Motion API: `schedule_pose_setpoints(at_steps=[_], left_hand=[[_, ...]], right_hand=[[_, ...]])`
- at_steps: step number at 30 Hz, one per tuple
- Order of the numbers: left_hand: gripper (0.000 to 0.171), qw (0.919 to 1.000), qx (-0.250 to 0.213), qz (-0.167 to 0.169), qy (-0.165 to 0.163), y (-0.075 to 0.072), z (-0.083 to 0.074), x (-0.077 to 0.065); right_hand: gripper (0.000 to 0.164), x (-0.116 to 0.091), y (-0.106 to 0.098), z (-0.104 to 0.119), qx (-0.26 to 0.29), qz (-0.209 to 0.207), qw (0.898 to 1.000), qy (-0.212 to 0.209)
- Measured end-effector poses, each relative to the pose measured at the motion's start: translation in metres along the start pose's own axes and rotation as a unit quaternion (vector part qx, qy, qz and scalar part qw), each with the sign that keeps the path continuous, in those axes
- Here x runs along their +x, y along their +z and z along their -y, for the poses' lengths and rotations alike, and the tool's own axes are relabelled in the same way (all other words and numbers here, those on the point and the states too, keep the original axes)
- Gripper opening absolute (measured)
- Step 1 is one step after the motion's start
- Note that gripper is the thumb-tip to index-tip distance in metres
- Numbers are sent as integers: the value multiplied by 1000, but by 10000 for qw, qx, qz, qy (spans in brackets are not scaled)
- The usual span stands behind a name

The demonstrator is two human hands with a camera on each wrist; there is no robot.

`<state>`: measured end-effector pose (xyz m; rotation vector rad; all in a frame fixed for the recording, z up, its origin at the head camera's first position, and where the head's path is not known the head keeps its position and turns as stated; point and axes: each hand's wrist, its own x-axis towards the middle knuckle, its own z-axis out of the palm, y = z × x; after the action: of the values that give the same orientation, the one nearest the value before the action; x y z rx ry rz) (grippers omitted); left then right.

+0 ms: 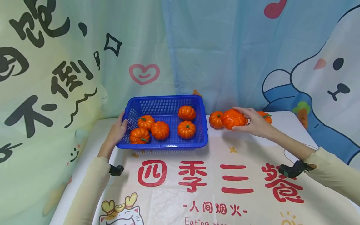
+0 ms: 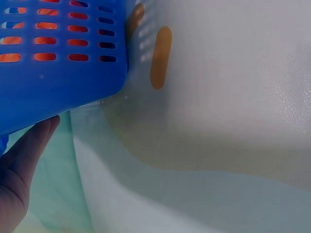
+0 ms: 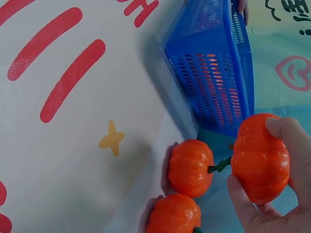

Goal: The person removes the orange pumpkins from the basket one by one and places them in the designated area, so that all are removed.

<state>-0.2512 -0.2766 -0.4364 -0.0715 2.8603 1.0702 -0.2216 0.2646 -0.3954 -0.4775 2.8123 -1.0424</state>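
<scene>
A blue plastic basket (image 1: 166, 145) stands at the back of the table with several small orange toy pumpkins (image 1: 160, 130) inside. My left hand (image 1: 117, 131) rests against the basket's left side, its straight fingers along the rim; the left wrist view has the fingers (image 2: 36, 141) right at the blue edge. To the right of the basket, my right hand (image 1: 251, 122) grips a pumpkin (image 3: 261, 160) between thumb and fingers, raised over the table. Another pumpkin (image 1: 215, 120) sits beside the basket, and one more (image 1: 265, 117) is partly hidden behind the right hand.
A printed cloth (image 1: 202, 175) with red characters covers the white table. Close behind the basket hangs a patterned curtain (image 1: 205, 62), which also runs down the left side. A dark wrist device (image 1: 293, 169) sits on the right forearm.
</scene>
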Motion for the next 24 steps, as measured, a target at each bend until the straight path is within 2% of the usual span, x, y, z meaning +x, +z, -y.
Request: schedule_pose_setpoints(at_steps=[6,10,14,24], left_hand=[[58,10000,21,46,-27,0,-1,0],[59,10000,23,76,-42,-1,-1,0],[59,10000,14,74,-43,-2,-2,-1],[58,10000,26,81,-47,-2,-2,-1]], right_hand=[[80,-2,0,4,-116,72,9997,211],[79,0,-1,4,1,69,9994,337],[77,0,-2,5,129,71,9993,355],[79,-3,-2,8,56,94,9990,442]])
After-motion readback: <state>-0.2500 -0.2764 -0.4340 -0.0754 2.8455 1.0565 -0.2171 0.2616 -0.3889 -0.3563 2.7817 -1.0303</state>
